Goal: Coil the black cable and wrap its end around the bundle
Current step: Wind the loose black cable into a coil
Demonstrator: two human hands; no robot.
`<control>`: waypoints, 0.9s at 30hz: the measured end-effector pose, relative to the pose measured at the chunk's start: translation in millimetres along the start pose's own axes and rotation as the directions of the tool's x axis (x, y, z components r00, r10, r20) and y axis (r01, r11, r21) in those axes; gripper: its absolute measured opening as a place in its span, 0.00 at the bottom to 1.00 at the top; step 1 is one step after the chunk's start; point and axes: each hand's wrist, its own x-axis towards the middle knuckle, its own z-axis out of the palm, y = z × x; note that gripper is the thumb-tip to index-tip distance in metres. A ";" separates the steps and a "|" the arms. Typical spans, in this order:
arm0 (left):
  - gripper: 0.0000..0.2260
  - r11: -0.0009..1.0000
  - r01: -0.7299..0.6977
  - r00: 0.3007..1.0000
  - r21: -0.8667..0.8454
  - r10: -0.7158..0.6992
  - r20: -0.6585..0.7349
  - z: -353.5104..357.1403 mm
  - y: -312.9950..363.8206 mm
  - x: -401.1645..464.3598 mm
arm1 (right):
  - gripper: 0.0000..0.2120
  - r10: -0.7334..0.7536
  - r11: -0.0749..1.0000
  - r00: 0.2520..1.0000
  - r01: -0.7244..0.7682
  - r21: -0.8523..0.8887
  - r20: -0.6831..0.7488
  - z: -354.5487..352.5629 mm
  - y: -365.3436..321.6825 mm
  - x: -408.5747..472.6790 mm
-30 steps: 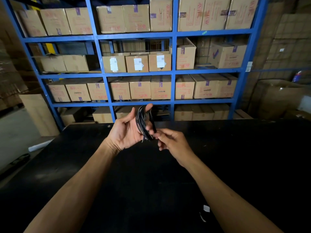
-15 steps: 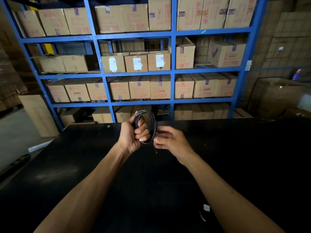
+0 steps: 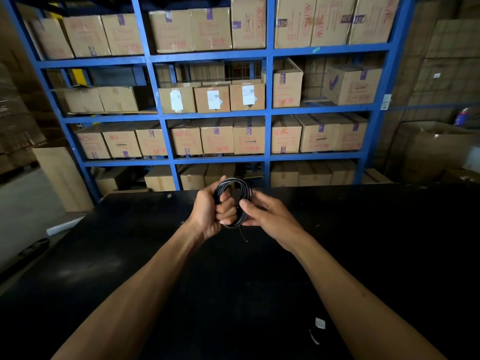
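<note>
The black cable (image 3: 242, 193) is a small round coil of several loops, held upright above the far part of the black table (image 3: 130, 242). My left hand (image 3: 211, 213) is closed in a fist around the coil's left side, fingers through the loop. My right hand (image 3: 262, 214) pinches the coil's right side between thumb and fingers. A short loose cable end (image 3: 242, 234) hangs down from the bottom of the coil.
Blue shelving (image 3: 268, 110) full of cardboard boxes stands right behind the table's far edge. Small white scraps (image 3: 320, 323) lie on the table near my right forearm. A tall carton (image 3: 62, 175) stands on the floor at the left.
My left hand went from an open palm to a fist around the coil. The coil turned from edge-on to a round loop facing me, and my right hand shifted onto its right side.
</note>
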 end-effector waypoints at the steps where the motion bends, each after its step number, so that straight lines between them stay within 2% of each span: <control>1: 0.21 1.000 0.016 0.999 -0.015 -0.015 0.040 -0.4 0.8 -0.2 | 0.11 0.000 1.000 1.000 0.000 0.000 0.009 -1.1 0.0 -0.5; 4: 0.22 0.997 0.060 0.989 -0.042 -0.054 0.141 -0.6 3.2 -2.0 | 0.11 -0.017 1.000 1.000 0.017 0.001 0.004 -1.9 -0.1 -1.4; 7: 0.23 0.996 0.087 0.977 -0.020 -0.082 0.195 0.9 7.3 -4.3 | 0.09 -0.056 0.998 0.996 0.055 -0.011 -0.072 0.2 2.1 0.0; 13: 0.25 0.958 0.084 0.996 0.275 -0.087 0.000 1.3 20.7 -9.9 | 0.07 -0.096 0.975 0.965 0.041 -0.219 -0.246 -7.1 7.1 4.5; 15: 0.31 0.951 0.098 0.995 0.292 -0.086 -0.056 -1.6 21.6 -9.9 | 0.06 -0.078 0.959 0.955 -0.006 -0.283 -0.287 -13.5 8.9 6.5; 18: 0.35 0.981 0.062 0.989 0.182 -0.037 -0.140 -8.2 19.2 -8.5 | 0.06 -0.076 0.907 0.931 -0.085 -0.413 -0.358 -21.6 10.0 9.9; 20: 0.34 0.985 0.054 0.981 0.164 -0.022 -0.193 -12.9 17.2 -8.1 | 0.10 -0.099 0.879 0.915 -0.103 -0.465 -0.391 -23.8 9.9 11.2; 22: 0.29 0.953 0.098 0.980 0.286 -0.043 -0.192 -14.6 11.9 -9.2 | 0.09 -0.118 0.842 0.917 -0.110 -0.528 -0.381 -23.7 8.8 11.2; 25: 0.21 0.839 0.164 0.985 0.519 -0.108 -0.135 -13.0 0.4 -9.2 | 0.15 -0.150 0.799 0.900 -0.133 -0.586 -0.410 -23.1 7.8 13.4; 27: 0.15 0.758 0.158 0.987 0.633 -0.095 -0.133 -11.2 -5.9 -9.6 | 0.17 -0.180 0.771 0.879 -0.153 -0.618 -0.442 -22.9 5.4 14.9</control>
